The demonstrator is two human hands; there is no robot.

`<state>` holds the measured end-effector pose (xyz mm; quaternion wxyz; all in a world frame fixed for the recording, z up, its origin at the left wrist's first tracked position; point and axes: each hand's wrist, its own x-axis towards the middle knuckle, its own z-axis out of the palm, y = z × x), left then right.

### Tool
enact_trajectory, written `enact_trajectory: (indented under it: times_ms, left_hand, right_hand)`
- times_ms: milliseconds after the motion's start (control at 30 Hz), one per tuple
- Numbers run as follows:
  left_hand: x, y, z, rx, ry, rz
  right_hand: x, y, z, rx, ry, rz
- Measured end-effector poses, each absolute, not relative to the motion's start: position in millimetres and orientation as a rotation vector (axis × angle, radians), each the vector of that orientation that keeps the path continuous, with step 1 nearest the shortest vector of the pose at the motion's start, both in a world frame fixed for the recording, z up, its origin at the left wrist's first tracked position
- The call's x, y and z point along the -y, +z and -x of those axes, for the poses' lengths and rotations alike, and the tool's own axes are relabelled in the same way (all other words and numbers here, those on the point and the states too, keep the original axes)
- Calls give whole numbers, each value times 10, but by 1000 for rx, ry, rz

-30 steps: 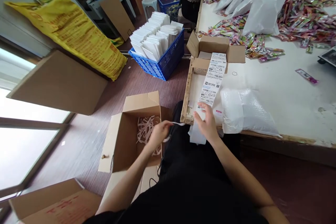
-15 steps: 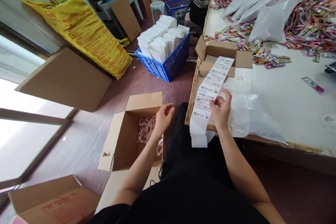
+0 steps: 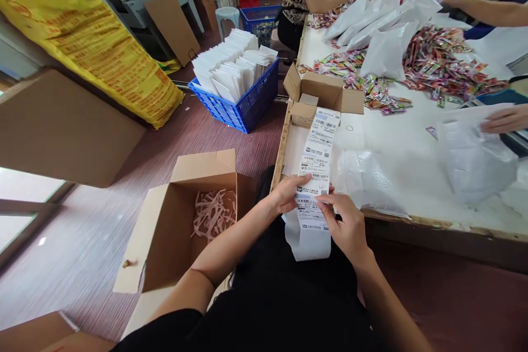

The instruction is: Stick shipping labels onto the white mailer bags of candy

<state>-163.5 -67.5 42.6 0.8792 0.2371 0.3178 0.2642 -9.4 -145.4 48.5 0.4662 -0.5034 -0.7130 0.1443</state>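
Note:
A long strip of printed labels (image 3: 317, 160) runs from the small open carton (image 3: 315, 93) on the table down over the table's edge, its lower end curling above my lap. My left hand (image 3: 289, 192) pinches the strip's left edge. On the right edge, slightly lower, the thumb and fingers of my right hand (image 3: 344, 221) close on the labels. A filled white plastic bag (image 3: 369, 179) lies on the table just right of the strip.
An open cardboard box (image 3: 173, 231) with paper strips stands at lower left. Beyond it are a blue basket (image 3: 247, 104) of white packets and a yellow sack (image 3: 91, 44). Candy-like packets (image 3: 441, 60) and white bags cover the far table, where other people's hands work.
My left hand has moved from over the cardboard box to the label strip and taken hold. My right hand is lower on the strip. Another person's hand with a white bag has appeared at right.

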Motion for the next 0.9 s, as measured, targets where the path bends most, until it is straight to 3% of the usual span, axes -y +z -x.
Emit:
enact_trajectory:
  times_ms: [100,233,333,500,567,667,800,900]
  left_hand:
    - [620,375,1521,-722,661,-375]
    - [459,199,1526,-889,892,-295]
    - [375,59,1618,-961,975,-332]
    - [428,-55,1715,-965,832,-391]
    - [457,-75,1733,-967,809,-407]
    - [464,-107,1755,-949,827,-417]
    - [438,-157,1759,-943,832,-388]
    - [424,-180,1755,-956,820,-382]
  right_hand:
    - [1536,593,28,1729,273,1298]
    - [1583,1008,-328,1503,483,1151]
    - [1356,1154,-722,1143,326,1016]
    - [731,581,-1072,1389,313,1602]
    - [635,301,-1061,1569,140,1757]
    - [691,55,-986,1741,-77,1713]
    - [844,-63,-858,2087,17,1545]
    - [901,-127,-762,2229,-98,1611]
